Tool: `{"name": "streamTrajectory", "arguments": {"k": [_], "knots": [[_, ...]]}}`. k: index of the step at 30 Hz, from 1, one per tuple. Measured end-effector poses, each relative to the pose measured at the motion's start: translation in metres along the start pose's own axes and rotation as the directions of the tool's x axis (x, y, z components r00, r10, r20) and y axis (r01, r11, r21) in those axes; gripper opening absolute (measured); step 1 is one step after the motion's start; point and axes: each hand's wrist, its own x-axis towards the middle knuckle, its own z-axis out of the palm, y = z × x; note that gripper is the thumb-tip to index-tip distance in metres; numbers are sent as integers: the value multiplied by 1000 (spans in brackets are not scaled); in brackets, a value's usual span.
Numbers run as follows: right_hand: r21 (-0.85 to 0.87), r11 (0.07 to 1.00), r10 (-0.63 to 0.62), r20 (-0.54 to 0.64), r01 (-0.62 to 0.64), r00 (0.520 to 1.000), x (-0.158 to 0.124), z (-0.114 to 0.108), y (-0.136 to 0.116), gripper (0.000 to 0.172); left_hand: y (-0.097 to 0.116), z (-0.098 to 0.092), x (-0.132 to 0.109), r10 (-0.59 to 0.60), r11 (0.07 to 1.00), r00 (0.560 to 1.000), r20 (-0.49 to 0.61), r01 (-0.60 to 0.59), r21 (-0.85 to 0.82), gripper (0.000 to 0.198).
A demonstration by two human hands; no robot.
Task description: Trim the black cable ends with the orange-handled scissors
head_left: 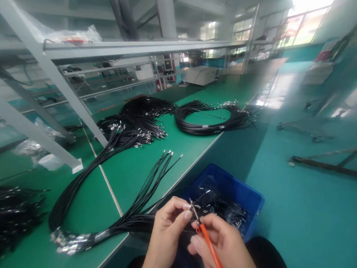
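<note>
My left hand (168,230) is closed in a pinch on the metal-tipped end of a thin black cable. My right hand (223,245) grips orange-handled cutters (208,240), whose narrow metal jaws meet the cable end at my left fingertips. The exact contact at the jaws is too small to make out. Behind my left hand, a bundle of black cables (76,195) curves over the green table (159,172), with silvery ends gathered at the near left and loose tips fanning upward. A blue bin (256,200) with small clear bags and dark pieces stands just beyond my hands.
A coiled cable bundle (198,125) lies farther along the table, beside heaps of black cables (146,105). More cables (3,218) lie at the near left. A grey shelf frame (66,83) rises from the table. Wheeled stands (336,166) are on the floor at right.
</note>
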Motion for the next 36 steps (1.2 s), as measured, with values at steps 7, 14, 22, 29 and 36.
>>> {"name": "streamTrajectory", "arguments": {"k": [7, 14, 22, 29, 36], "knots": [[-67, 996, 52, -5, -52, 999, 0, -4, -3, 25, -1, 1, 2, -14, 999, 1000, 12, 14, 44, 4], [51, 999, -12, 174, 3, 985, -3, -18, 1, 38, -2, 3, 1, -18, 999, 998, -66, 21, 43, 6], [-2, 998, 59, 200, -60, 978, -2, -18, -1, 34, -3, 3, -1, 42, 994, 998, -49, -37, 100, 3], [-40, 997, 70, 198, -64, 978, 3, -18, -7, 27, -6, 4, -3, 79, 980, 996, -38, -70, 189, 4], [-183, 983, 29, 114, -8, 993, 1, -23, 8, 13, -2, 9, 0, 92, 959, 992, -82, -66, 276, 6]]}}
